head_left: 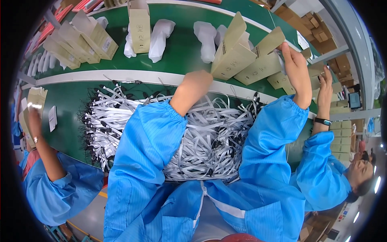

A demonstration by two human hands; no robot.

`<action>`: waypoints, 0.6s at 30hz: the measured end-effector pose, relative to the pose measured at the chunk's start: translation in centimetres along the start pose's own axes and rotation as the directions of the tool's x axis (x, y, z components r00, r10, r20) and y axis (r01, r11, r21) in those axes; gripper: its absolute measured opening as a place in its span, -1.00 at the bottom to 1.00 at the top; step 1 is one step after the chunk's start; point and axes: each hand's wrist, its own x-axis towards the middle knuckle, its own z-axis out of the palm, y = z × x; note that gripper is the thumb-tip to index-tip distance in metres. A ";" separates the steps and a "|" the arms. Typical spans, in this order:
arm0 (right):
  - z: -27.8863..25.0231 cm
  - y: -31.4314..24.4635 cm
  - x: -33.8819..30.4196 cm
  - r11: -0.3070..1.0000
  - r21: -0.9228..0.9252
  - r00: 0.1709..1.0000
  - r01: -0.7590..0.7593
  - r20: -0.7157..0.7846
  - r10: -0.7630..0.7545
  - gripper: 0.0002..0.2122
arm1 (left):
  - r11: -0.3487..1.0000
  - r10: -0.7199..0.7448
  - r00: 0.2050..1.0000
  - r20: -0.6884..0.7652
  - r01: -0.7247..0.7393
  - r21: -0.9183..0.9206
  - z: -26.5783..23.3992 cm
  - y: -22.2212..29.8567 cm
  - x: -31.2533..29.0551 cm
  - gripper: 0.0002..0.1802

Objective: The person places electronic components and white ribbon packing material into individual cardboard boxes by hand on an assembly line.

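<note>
My right hand (pixel 296 66) is closed at the raised flap edge of an open beige carton (pixel 258 69), its fingertips partly hidden behind the cardboard. To that carton's left stands another open beige carton (pixel 230 60), leaning slightly. Motion smears my left hand (pixel 193 86), which is beside the lower left corner of this second carton and above a pile of straps. Its fingers do not show clearly. The pile of white flat straps (pixel 209 141) with thin black cords and black ends lies in front of me, under and between my forearms.
White-wrapped items (pixel 161 38) and more beige cartons (pixel 139 32) stand on the green conveyor belt (pixel 181 48) beyond a pale rail (pixel 157 77). A co-worker's hand (pixel 323 92) is close on the right. Another co-worker's hand (pixel 34 121) is by a carton at left.
</note>
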 end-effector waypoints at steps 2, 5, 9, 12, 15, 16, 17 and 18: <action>-1.3 -0.6 -0.5 0.988 -0.136 0.998 -0.068 0.005 0.069 -0.61 | 0.998 -0.049 0.997 0.057 0.051 -0.035 -0.4 0.2 0.2 -0.88; -1.9 -0.3 -1.0 0.989 -0.140 0.997 -0.034 -0.071 0.025 -0.61 | 0.996 -0.072 0.993 0.091 0.077 -0.055 -0.3 0.1 0.4 -0.88; -2.0 1.0 -2.5 0.989 -0.066 0.968 0.132 -0.204 -0.143 -0.68 | 0.994 -0.071 0.993 0.093 0.078 -0.070 -0.2 0.0 0.5 -0.85; -1.8 1.6 -3.3 0.979 -0.128 0.973 0.161 -0.148 -0.179 -0.69 | 0.993 -0.072 0.994 0.081 0.079 -0.084 -0.2 -0.2 0.3 -0.83; -1.5 0.9 -3.0 0.991 -0.131 0.995 0.034 -0.090 -0.046 -0.71 | 0.994 -0.054 0.996 0.072 0.061 -0.093 -0.3 -0.3 0.3 -0.82; -1.7 0.9 -2.7 0.991 -0.129 0.995 0.033 -0.090 -0.045 -0.71 | 0.994 -0.054 0.996 0.074 0.061 -0.091 -0.3 -0.4 0.2 -0.82; -2.0 1.2 -2.4 0.996 -0.086 1.000 0.007 -0.026 -0.009 -0.72 | 0.993 -0.064 0.994 0.088 0.072 -0.090 -0.3 -0.5 0.1 -0.82; -2.7 1.5 -2.2 0.998 -0.050 0.999 -0.024 0.032 0.026 -0.73 | 0.993 -0.065 0.993 0.101 0.074 -0.092 -0.4 -0.3 0.2 -0.82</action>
